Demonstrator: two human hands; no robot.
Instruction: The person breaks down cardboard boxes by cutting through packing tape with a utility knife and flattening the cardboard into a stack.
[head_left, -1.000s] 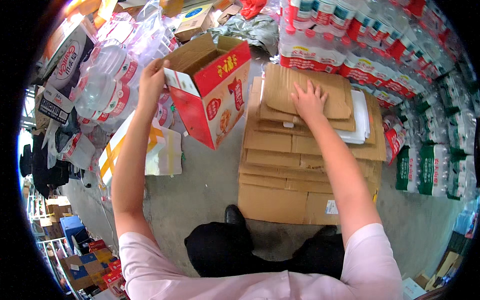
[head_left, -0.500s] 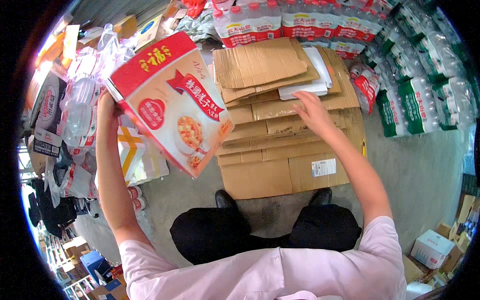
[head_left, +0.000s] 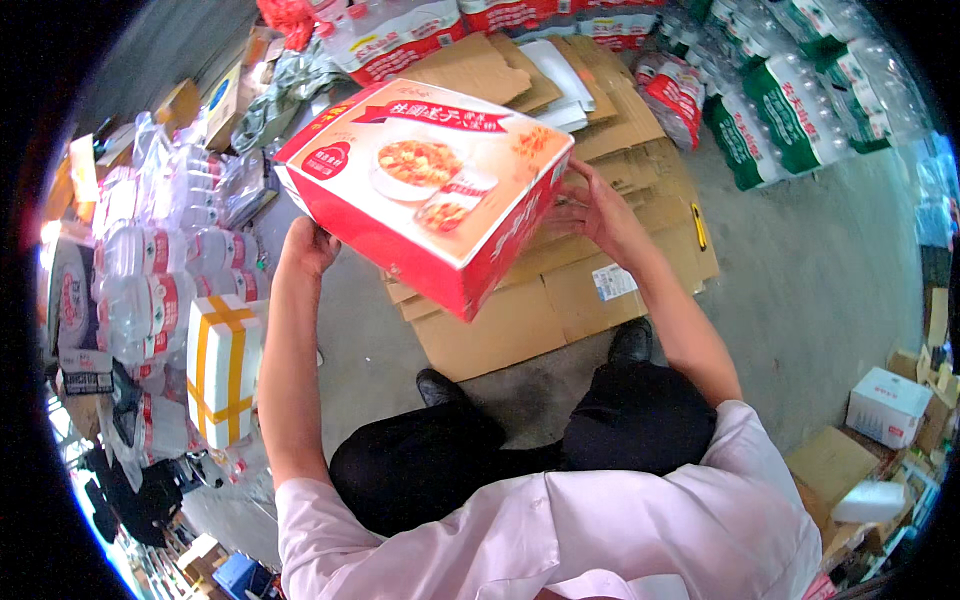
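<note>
A red and cream cardboard food box [head_left: 420,165] is held up in front of me, tilted, its printed broad face upward and a red side toward me. My left hand [head_left: 312,247] grips its left edge, with the fingers mostly hidden behind it. At the right end my right hand [head_left: 600,215] is against the box, thumb near the upper edge and the other fingers bent below. Beneath and beyond lies a stack of flattened brown cardboard [head_left: 540,310], with white sheets [head_left: 555,80] on top toward the far side.
A yellow cutter [head_left: 699,227] lies on the cardboard's right edge. Packs of bottles with red labels [head_left: 400,40] and green labels [head_left: 765,115] stand at the back and right. To the left are clear plastic jugs [head_left: 140,310] and a white box with yellow tape [head_left: 222,370].
The box has swung from upright on the left to a flatter tilt nearer the middle. My right hand has left the white sheets and come to the box's right end. The view has shifted.
</note>
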